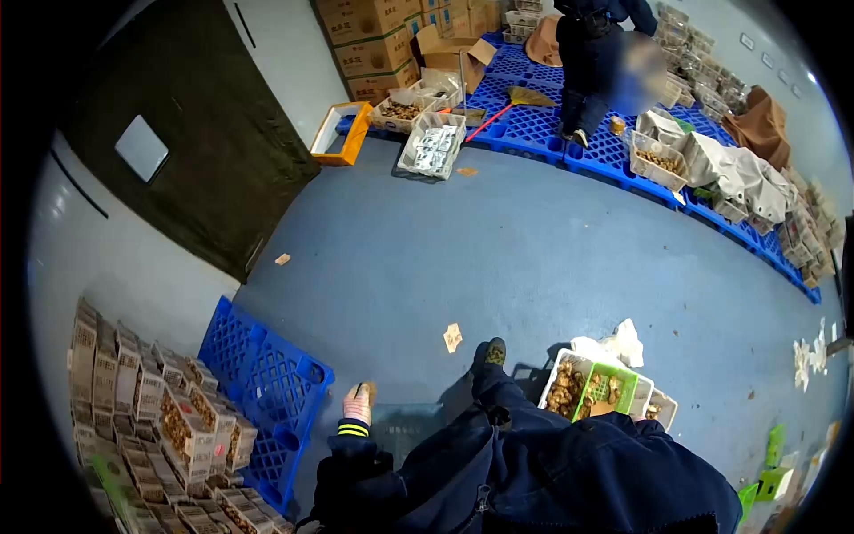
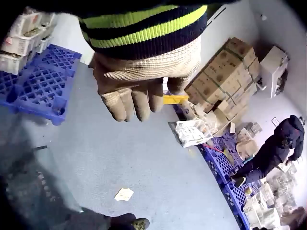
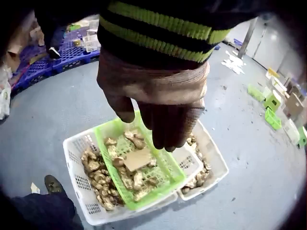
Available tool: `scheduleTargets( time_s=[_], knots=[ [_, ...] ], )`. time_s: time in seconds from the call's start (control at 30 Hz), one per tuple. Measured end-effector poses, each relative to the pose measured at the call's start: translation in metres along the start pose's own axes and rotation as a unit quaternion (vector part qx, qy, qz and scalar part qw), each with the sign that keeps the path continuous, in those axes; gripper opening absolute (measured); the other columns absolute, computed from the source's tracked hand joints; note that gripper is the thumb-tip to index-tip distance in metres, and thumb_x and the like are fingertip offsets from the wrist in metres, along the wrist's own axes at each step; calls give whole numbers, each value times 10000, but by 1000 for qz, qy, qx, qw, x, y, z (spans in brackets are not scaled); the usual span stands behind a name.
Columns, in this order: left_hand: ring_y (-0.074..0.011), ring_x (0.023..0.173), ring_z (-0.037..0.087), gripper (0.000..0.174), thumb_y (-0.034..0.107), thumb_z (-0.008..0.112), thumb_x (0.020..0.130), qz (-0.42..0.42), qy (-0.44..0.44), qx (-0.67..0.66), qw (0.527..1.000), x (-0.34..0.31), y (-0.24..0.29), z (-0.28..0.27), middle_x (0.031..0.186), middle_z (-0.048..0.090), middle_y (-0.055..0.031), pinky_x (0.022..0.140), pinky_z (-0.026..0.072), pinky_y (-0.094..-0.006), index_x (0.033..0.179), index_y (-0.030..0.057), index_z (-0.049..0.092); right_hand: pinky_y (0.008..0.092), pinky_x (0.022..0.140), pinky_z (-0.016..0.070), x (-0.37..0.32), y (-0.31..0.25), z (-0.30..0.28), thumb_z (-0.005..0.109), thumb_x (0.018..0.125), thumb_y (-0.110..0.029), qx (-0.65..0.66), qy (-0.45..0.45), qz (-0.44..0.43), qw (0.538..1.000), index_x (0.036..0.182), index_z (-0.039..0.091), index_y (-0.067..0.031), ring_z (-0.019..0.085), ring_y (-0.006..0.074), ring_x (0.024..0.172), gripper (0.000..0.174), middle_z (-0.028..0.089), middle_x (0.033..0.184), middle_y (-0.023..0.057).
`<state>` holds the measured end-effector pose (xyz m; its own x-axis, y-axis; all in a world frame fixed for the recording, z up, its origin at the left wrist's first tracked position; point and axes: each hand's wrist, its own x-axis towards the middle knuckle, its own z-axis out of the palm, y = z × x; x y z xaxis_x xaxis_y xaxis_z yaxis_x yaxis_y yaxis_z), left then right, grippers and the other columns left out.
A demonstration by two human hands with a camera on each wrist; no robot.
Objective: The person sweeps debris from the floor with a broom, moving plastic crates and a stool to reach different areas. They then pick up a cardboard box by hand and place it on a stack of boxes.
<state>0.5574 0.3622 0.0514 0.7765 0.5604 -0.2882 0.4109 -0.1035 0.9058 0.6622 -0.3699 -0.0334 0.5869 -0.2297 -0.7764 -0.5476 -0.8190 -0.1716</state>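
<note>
My left hand (image 1: 358, 405), in a pale knit glove, hangs out over the floor with relaxed fingers and holds nothing. Loosely extended fingers (image 2: 141, 108) point down in the left wrist view. My right hand (image 3: 156, 105), gloved too, hovers above the baskets with its fingers hanging down; in the head view it is hidden behind my body. Under it, a green basket (image 3: 160, 195) holds some mushrooms and a piece of cardboard (image 3: 138, 159). That basket rests on a white basket (image 3: 73, 170) of mushrooms. Another white basket (image 3: 218, 160) with mushrooms stands beside them.
Stacked mushroom baskets (image 1: 191, 427) and a blue pallet (image 1: 267, 383) stand at the left. Ahead are more blue pallets (image 1: 525, 80), a broom (image 1: 529, 95), cardboard boxes (image 1: 378, 53) and another person (image 1: 587, 71). Green baskets (image 1: 747, 498) lie at the far right. White bags (image 1: 623, 343) touch the near baskets.
</note>
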Motion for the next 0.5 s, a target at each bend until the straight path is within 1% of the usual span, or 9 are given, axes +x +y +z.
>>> scheduleTargets(
  time_s=[0.1, 0.17, 0.27, 0.3, 0.33, 0.37, 0.43, 0.47, 0.5],
  knots=[
    [-205, 851, 615, 400, 375, 514, 890, 21, -49, 15, 998, 80, 66, 30, 957, 645, -113, 745, 487, -316, 1053, 17, 589, 356, 685, 474, 40, -83, -34, 539, 838, -233, 30, 6, 1, 1000, 1024, 586, -61, 590, 235, 773, 259, 634, 880, 84],
    [-196, 771, 628, 375, 349, 517, 892, -47, 8, -54, 997, 164, 32, 51, 944, 655, -112, 686, 499, -321, 1060, 20, 586, 354, 652, 476, 80, -146, -73, 527, 844, -246, 34, 21, -19, 999, 1000, 590, -57, 591, 224, 736, 252, 634, 846, 81],
    [-165, 548, 537, 264, 308, 552, 850, -96, -8, -57, 994, 222, 64, 68, 696, 615, -65, 479, 419, -299, 866, 51, 609, 350, 602, 480, 124, -265, -144, 509, 854, -264, 87, 36, -38, 995, 964, 597, -53, 592, 207, 680, 254, 635, 796, 76],
    [-150, 524, 508, 210, 275, 549, 833, -236, 23, -176, 955, 240, 69, 74, 637, 564, -38, 461, 398, -295, 808, 72, 598, 349, 586, 481, 130, -314, -169, 503, 857, -271, 95, 34, -48, 994, 952, 599, -51, 592, 202, 662, 258, 636, 779, 75],
    [-170, 520, 506, 228, 270, 543, 835, -248, 36, -160, 955, 251, 67, 74, 636, 556, -56, 466, 401, -314, 797, 51, 593, 344, 565, 480, 180, -337, -179, 496, 860, -260, 99, 44, -96, 989, 950, 596, -49, 594, 185, 659, 251, 636, 786, 71],
    [-190, 515, 504, 245, 265, 537, 836, -261, 48, -144, 953, 259, 72, 76, 634, 548, -74, 472, 404, -333, 786, 30, 588, 332, 543, 479, 191, -387, -207, 526, 851, -237, -4, 5, -136, 991, 1071, 569, -55, 581, 181, 640, 289, 627, 784, 76],
    [-193, 518, 505, 246, 268, 534, 838, -304, 62, -114, 944, 277, 73, 75, 636, 550, -76, 473, 403, -336, 794, 32, 584, 315, 528, 480, 225, -472, -240, 524, 859, -261, 77, 27, -162, 983, 1329, 372, -87, 589, 187, 637, 524, 631, 817, 76],
    [-195, 520, 506, 246, 270, 533, 839, -324, 61, -105, 938, 287, 75, 75, 637, 550, -77, 474, 403, -338, 799, 33, 582, 361, 613, 483, 240, -514, -257, 502, 875, -302, 48, 45, -180, 982, 1274, 415, -86, 597, 196, 736, 462, 635, 896, 75],
    [-196, 521, 506, 246, 272, 532, 841, -341, 60, -99, 933, 301, 78, 76, 639, 551, -78, 474, 403, -340, 803, 34, 580, 378, 822, 446, 316, -539, -262, 526, 865, -302, 183, -97, -121, 971, 1191, 454, -114, 583, 160, 905, 384, 627, 1003, 51]
  ],
)
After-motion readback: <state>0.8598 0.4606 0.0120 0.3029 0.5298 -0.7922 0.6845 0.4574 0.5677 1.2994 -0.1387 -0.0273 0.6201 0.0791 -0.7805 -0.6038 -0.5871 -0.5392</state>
